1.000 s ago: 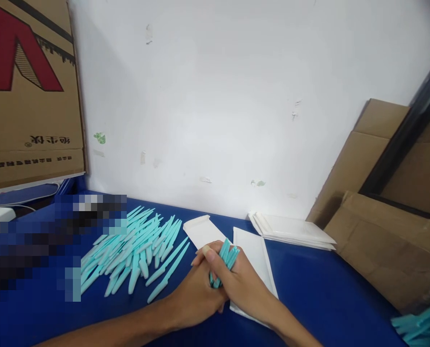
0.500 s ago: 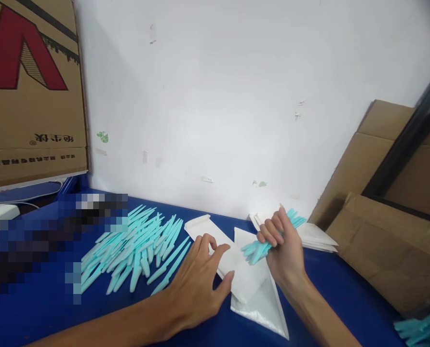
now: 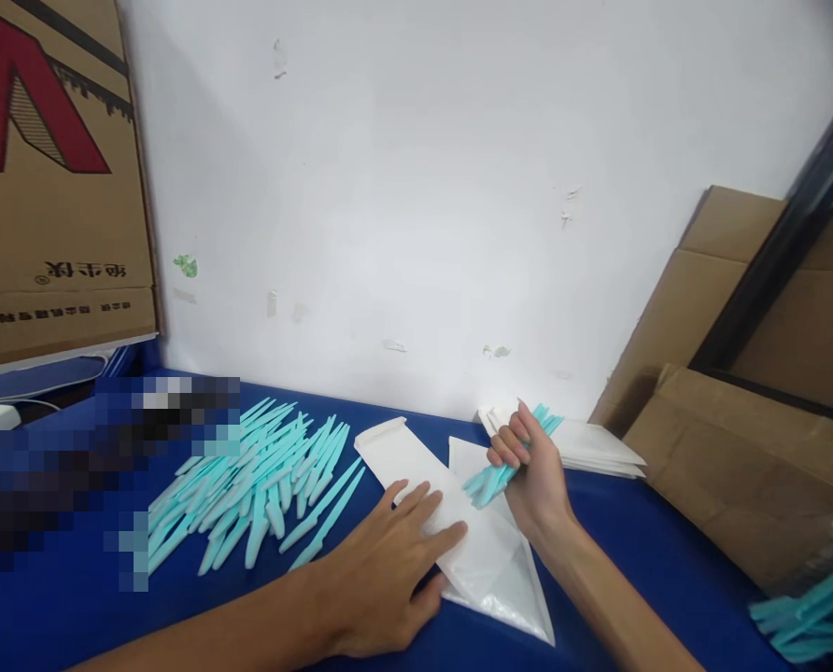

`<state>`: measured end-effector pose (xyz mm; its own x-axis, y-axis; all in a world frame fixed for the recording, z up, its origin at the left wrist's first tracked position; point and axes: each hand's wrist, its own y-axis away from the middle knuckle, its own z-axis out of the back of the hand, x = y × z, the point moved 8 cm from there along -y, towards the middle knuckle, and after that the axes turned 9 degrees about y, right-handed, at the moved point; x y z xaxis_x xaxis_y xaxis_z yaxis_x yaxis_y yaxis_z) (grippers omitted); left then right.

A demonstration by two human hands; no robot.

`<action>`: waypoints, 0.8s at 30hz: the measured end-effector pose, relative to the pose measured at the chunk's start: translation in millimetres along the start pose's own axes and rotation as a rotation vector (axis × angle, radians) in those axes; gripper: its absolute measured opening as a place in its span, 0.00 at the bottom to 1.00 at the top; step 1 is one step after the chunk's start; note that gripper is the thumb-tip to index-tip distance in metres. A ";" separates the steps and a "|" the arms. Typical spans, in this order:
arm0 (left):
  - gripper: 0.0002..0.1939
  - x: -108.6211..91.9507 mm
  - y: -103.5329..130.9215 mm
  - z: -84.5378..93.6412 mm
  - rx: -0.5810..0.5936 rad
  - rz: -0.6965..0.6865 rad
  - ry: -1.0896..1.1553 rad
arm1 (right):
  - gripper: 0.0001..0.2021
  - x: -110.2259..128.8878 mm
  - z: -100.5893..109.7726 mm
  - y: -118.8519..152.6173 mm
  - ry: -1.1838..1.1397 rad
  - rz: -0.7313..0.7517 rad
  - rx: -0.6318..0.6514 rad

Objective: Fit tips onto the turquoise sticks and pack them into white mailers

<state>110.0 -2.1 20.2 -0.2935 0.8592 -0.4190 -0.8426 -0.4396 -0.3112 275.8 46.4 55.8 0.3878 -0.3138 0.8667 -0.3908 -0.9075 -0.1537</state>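
Note:
My right hand (image 3: 534,474) is closed around a bundle of slim turquoise plastic knife-shaped pieces (image 3: 487,483), raised over the white envelopes. Their ends stick out on both sides of the fist. My left hand (image 3: 402,569) lies with fingers apart on a long white envelope (image 3: 416,457), its fingertips touching the paper. Beneath that envelope, another one (image 3: 521,593) lies crosswise and shows a shiny, translucent lower part. Left of my left hand, a loose heap of the same turquoise pieces (image 3: 269,485) spreads over the blue table, with two pieces lying closest to the wrist.
Behind my right hand rests a stack of white envelopes (image 3: 599,448). Cardboard (image 3: 725,467) leans at the right, near more turquoise pieces (image 3: 812,611). A large printed carton (image 3: 59,215) stands at the left. The white wall (image 3: 388,205) bounds the blue table (image 3: 199,616) behind.
My left hand has flattened from a curled pose onto the upper envelope, its fingers now spread. The right hand still grips the bundle. The view has shifted slightly to the right.

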 end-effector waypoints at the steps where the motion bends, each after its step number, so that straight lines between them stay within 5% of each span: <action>1: 0.27 -1.5 -1.3 0.8 -0.008 -0.023 -0.018 | 0.25 0.3 -0.1 0.2 0.008 0.001 -0.002; 5: 0.28 -3.5 -5.5 4.1 -0.073 -0.110 -0.049 | 0.25 3.3 2.2 -1.5 0.025 0.014 0.001; 11: 0.20 21.9 -4.9 29.3 -0.468 0.037 0.498 | 0.24 7.2 12.4 -12.0 -0.030 -0.043 -0.005; 15: 0.38 27.2 -8.8 27.9 -0.470 0.096 0.722 | 0.17 9.1 15.0 -18.1 0.026 -0.064 0.011; 19: 0.39 25.6 -7.6 25.5 -0.422 0.082 0.929 | 0.22 4.9 19.2 -22.7 0.113 -0.068 -0.006; 24: 0.36 25.4 -3.7 29.7 -0.431 0.015 0.817 | 0.26 -4.9 30.7 -30.9 0.181 -0.124 -0.029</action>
<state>92.2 29.2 36.1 0.2452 0.4728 -0.8463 -0.5521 -0.6495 -0.5228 311.6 67.4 41.8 0.2789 -0.1424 0.9497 -0.3740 -0.9270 -0.0292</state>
